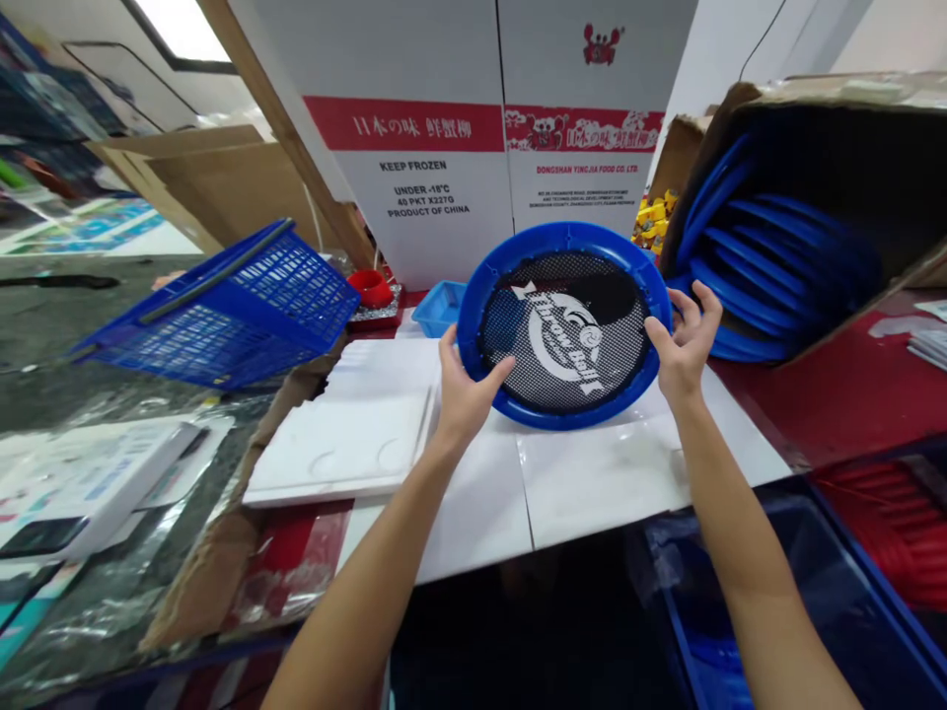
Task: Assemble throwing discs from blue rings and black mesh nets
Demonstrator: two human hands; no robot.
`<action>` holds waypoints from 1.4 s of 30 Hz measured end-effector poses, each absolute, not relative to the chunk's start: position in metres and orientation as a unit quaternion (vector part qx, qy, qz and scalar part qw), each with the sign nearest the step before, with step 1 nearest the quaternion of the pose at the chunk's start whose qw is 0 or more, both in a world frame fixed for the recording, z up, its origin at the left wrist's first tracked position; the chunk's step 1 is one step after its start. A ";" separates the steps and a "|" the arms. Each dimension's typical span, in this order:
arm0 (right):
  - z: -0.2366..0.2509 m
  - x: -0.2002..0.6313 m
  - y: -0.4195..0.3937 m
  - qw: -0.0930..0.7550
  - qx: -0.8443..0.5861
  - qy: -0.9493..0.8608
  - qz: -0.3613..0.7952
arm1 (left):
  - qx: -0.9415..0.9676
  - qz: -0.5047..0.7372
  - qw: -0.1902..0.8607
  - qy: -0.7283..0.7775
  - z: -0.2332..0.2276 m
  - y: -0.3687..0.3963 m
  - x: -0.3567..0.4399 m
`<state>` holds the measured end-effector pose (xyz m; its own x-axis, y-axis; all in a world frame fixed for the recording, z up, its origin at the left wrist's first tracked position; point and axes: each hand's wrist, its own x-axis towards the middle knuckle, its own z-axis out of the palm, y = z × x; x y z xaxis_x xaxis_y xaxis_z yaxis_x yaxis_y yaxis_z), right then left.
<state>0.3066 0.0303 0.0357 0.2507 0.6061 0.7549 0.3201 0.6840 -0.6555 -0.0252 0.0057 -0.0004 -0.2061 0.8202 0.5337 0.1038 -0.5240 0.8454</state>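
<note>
Between my two hands is a round throw-ball net (pixel 510 370), a blue plastic ring with black mesh and a white printed logo. It is held up, tilted toward me, above the white work surface (pixel 599 483). My left hand (pixel 468 390) grips its lower left rim, with the thumb over the front. On the right rim, my right hand (pixel 685 340) pinches the ring between thumb and fingers; some of its fingers are spread. A small light blue tray (pixel 438 308) sits behind the net's left side.
On the right, an open carton (pixel 917 177) holds several blue rings (pixel 776 266). White foam sheets (pixel 340 444) lie left, below a tilted blue basket (pixel 244 316). A printed white carton (pixel 444 237) stands behind. At lower right is a blue bin (pixel 836 552).
</note>
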 end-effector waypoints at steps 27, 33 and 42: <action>0.033 0.281 0.021 0.637 -0.387 -0.637 0.194 | 0.562 0.664 0.027 0.492 0.015 -0.004 -0.036; 0.026 0.284 0.027 0.628 -0.398 -0.633 0.218 | 0.580 0.649 -0.015 0.492 0.015 -0.005 -0.037; 0.027 0.284 0.027 0.624 -0.401 -0.634 0.218 | 0.574 0.663 0.053 0.477 0.026 -0.008 -0.036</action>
<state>0.2836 0.0271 0.0267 0.1004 0.7810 0.6165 0.2357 0.5833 -0.7773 -0.0355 -0.0084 0.0258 -0.3355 0.6176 0.7114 0.4782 -0.5390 0.6934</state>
